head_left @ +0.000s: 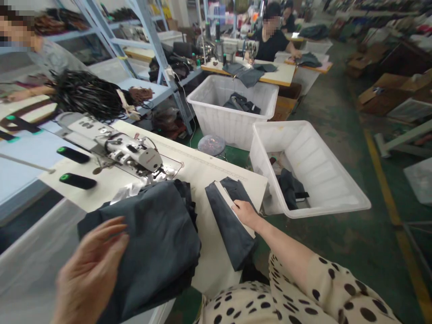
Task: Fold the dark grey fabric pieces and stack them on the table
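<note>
My left hand (92, 270) is raised at the lower left, fingers loosely extended and apart, with nothing in it. Just behind it lies a thick pile of dark grey fabric pieces (158, 229), hanging over the table's near edge. My right hand (246, 214) is closed on a folded dark grey fabric piece (224, 225) at the table's right end. A pale strip (229, 198) runs lengthwise along this piece, under my right fingers. Beyond the pile stands a white sewing machine (135, 150), its needle area partly hidden by the pile.
Black thread cones (77, 181) lie left of the machine. A white bin (313, 175) with dark pieces stands right of the table, another bin (232, 99) behind it. A round stool (211, 145) is beyond the table. One co-worker (270, 40) sews at the back; another (57, 56) is at left.
</note>
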Tool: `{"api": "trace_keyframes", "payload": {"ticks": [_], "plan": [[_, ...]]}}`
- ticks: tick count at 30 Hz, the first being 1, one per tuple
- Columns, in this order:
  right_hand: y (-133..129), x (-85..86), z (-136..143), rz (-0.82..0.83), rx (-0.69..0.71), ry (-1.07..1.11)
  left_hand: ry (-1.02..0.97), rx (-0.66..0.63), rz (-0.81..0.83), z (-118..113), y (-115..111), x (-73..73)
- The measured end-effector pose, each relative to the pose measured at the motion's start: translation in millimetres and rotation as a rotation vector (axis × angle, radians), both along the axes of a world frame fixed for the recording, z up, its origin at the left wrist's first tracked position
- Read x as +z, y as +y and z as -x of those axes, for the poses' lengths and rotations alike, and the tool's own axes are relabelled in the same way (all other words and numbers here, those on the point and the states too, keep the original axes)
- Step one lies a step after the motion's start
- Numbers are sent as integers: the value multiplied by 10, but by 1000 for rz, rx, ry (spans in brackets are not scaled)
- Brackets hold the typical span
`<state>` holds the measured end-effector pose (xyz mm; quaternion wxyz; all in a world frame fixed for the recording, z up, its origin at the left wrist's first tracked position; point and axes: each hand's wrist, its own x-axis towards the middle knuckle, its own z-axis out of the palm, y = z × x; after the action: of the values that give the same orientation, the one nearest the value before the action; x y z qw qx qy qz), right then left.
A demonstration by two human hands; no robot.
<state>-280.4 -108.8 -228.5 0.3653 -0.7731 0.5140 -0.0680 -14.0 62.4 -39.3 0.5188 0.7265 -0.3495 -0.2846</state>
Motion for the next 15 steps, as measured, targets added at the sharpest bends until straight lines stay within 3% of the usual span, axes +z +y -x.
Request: {"api": "trace_keyframes", "payload": {"ticks": [1,3,5,7,10,15], "plan": [[34,110,6,7,31,-57,-24,-17,-65,244,-93,-74],[132,307,10,8,83,-160,181,-199,-308,727,-303,-321],[246,429,0,-16,93,-243,371,-175,-394,1127,-512,-630],[344,454,-33,-64,55,-308,535,-99,-446,1382,-688,-905],[421,353,-141,-161,-41,-384,628,31,-460,1495,-857,-1143],[353,120,-353,-307,-63,-533,580,169,-460,1353,-950,-1232]]}}
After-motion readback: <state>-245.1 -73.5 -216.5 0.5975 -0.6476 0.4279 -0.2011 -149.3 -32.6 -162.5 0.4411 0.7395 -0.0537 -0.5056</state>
